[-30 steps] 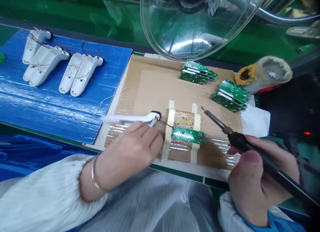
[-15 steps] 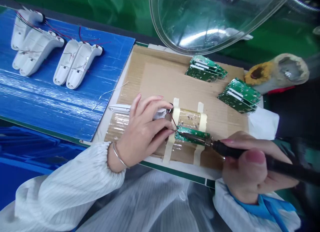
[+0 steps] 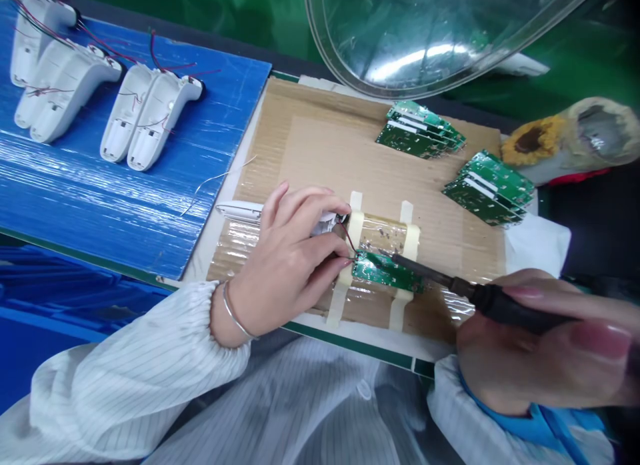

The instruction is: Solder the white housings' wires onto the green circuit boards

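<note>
My left hand (image 3: 293,258) lies over a white plastic housing (image 3: 240,211), with thumb and index finger pinched on a thin wire (image 3: 349,237) at the left end of a green circuit board (image 3: 385,270). The board rests on the taped cardboard, between two strips of cream tape (image 3: 340,298). In my right hand (image 3: 545,345) is a black-handled soldering iron (image 3: 493,303); its tip points left, over the board's upper edge. Whether the tip touches anything is unclear. The hand is partly blurred.
Several white housings with wires (image 3: 153,118) lie on a blue sheet (image 3: 220,118) at left. Two stacks of green boards (image 3: 420,130) stand at the cardboard's back right, near a sunflower-decorated tube (image 3: 565,141). A clear-rimmed lens (image 3: 410,45) hangs above.
The soldering iron and my right hand have moved right, and the tip has left the board's wire end. My left hand keeps its pinch. The whole view has shifted slightly.
</note>
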Tool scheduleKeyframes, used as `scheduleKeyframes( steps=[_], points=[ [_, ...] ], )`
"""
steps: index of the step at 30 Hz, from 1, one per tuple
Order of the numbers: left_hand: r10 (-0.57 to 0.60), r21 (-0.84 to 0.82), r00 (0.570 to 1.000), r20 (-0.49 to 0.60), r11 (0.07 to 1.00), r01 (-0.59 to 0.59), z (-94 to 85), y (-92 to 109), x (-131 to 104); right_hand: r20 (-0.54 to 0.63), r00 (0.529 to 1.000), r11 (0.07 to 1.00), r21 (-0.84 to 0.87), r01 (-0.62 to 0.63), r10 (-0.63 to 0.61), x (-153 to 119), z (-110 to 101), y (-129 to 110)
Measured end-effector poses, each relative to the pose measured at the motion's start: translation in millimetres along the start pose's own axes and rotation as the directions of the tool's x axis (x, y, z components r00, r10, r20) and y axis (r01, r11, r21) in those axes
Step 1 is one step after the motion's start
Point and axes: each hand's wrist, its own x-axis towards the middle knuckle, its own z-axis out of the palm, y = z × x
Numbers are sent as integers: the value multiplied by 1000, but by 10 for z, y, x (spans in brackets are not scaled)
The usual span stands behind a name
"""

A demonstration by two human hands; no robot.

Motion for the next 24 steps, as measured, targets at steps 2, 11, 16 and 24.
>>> scheduleKeyframes(
  steps=[2, 11, 16, 24],
  points=[
    [7, -7, 1000, -8, 1000, -7, -4, -11, -5, -112, 992, 996, -51, -68, 62, -7, 75, -12],
    [53, -15, 999, -9, 998, -53, -6, -20, -43, -127, 984, 992, 39, -123, 127, -6, 162, -37],
    [31, -5, 999, -12, 1000, -31, 9, -5, -58, 87, 996, 999, 52, 11, -16, -23, 114, -66],
    [34, -20, 999, -20, 999, -34, 3, -17, -39, 189, 981, 999, 21, 33, -36, -1, 111, -84]
  ],
)
